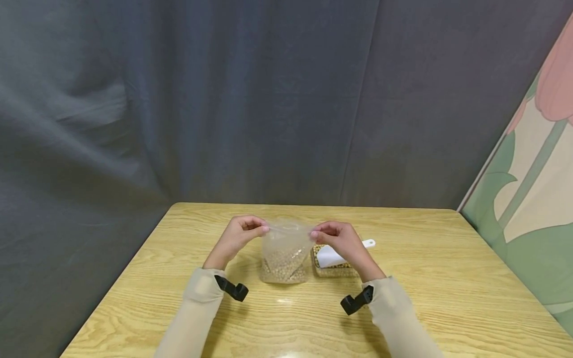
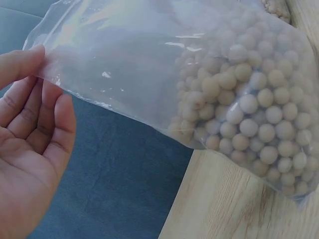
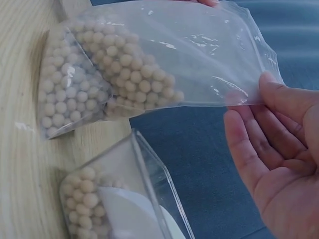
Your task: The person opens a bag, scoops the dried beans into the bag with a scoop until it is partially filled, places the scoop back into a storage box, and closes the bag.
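Note:
A clear plastic bag (image 1: 284, 253) stands upright on the table, its lower part filled with small round beige beans (image 2: 264, 119). At the bag's top left edge my left hand (image 1: 239, 236) pinches the plastic between thumb and fingers. My right hand (image 1: 342, 241) pinches the opposite top edge in the same way. In the right wrist view the bag's upper part (image 3: 209, 55) is stretched between both hands, with beans only at its bottom. Just right of the bag, partly behind my right hand, is a clear container (image 3: 149, 169) of the same beans, with a white scoop (image 1: 329, 257) lying on them.
The wooden table (image 1: 277, 323) has its far edge near a dark grey curtain (image 1: 268, 99). A wall with a painted flower pattern (image 1: 532, 199) borders the right side. The scoop's handle juts past the container's back right corner.

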Action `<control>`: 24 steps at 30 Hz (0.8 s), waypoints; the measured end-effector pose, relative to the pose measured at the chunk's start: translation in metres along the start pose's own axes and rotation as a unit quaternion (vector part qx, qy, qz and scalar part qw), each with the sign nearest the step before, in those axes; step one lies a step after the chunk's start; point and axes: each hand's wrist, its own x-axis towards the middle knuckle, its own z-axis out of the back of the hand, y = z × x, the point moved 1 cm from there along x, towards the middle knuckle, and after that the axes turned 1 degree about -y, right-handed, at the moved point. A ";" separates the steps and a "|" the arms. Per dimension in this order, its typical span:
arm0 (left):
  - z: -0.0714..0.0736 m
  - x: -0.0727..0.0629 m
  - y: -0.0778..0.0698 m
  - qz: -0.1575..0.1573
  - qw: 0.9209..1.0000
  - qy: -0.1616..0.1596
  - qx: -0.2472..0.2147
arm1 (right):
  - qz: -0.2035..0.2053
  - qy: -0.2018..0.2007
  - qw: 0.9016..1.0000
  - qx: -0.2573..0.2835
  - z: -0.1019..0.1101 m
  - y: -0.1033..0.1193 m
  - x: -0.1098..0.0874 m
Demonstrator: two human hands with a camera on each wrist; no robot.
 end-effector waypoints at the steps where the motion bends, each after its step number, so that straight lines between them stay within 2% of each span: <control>1: 0.000 0.000 0.000 -0.001 1.000 -0.005 0.005 | 0.004 -0.003 1.000 0.000 -0.001 -0.001 0.000; 6: -0.001 0.001 0.002 -0.004 0.999 -0.025 0.020 | 0.033 -0.033 0.999 -0.004 -0.007 -0.002 0.000; 13: -0.002 0.001 0.003 -0.014 0.999 -0.042 0.024 | 0.041 -0.083 0.996 0.001 -0.017 0.000 -0.002; 18: -0.004 0.001 0.005 -0.019 0.998 -0.052 0.019 | 0.063 -0.085 0.994 0.000 -0.021 0.002 -0.004; 24: -0.005 0.002 0.006 -0.027 0.999 -0.026 -0.009 | 0.070 -0.067 0.995 -0.003 -0.020 0.001 -0.004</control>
